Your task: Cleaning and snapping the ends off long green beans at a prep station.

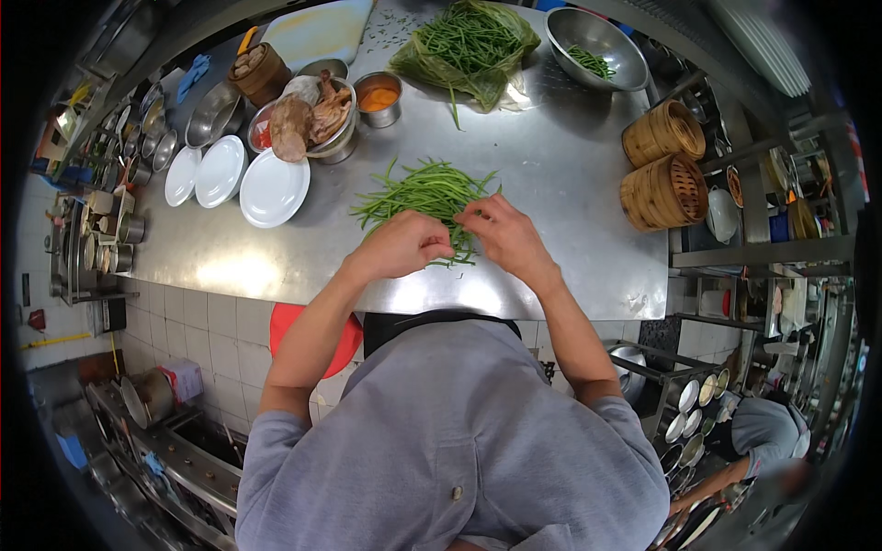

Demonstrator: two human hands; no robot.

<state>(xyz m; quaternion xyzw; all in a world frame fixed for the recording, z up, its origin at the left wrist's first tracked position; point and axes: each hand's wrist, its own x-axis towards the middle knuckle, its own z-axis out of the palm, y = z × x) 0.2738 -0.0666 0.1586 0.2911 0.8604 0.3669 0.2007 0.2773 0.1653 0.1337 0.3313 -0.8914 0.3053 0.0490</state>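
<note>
A loose pile of green beans (431, 189) lies on the stainless steel table (551, 206) in front of me. My left hand (406, 241) is at the pile's near left side, its fingers curled; a bean end shows by the fingertips, but the grip is unclear. Close by on the right, my right hand (499, 231) has thumb and forefinger brought together over the pile's right edge, and what they pinch is too small to tell. Farther back, more beans fill an open plastic bag (475, 48). Some cut beans lie in a steel bowl (596, 52) at the back right.
White plates (275, 187) stand at the left beside a bowl of cooked meat (313, 120) and a steel pot of orange food (379, 96). Bamboo steamers (663, 193) sit near the right edge. A cutting board (313, 31) lies at the back. Another person (765, 434) is at the lower right.
</note>
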